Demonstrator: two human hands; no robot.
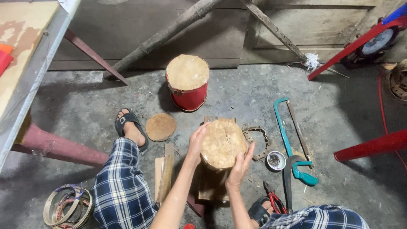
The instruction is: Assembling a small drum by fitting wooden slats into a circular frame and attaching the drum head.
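Note:
My left hand point(196, 141) grips the left edge of a small drum with a pale tan skin top point(222, 142). My right hand point(240, 166) presses against its lower right edge. The drum rests on a wooden block point(212, 186) between my knees. A second drum with a red body point(188, 82) stands upright on the concrete floor beyond it. A loose round brown disc point(160, 127) lies on the floor left of the held drum, beside my sandalled foot point(131, 127).
A teal hacksaw point(293, 144), a small tin of nails point(276, 160), red-handled pliers point(275, 201) and a rusty ring point(257, 142) lie to the right. Wooden strips point(165, 171) and coiled bands point(68, 205) sit left. Table point(25, 63) at far left; red metal legs point(373, 146) at right.

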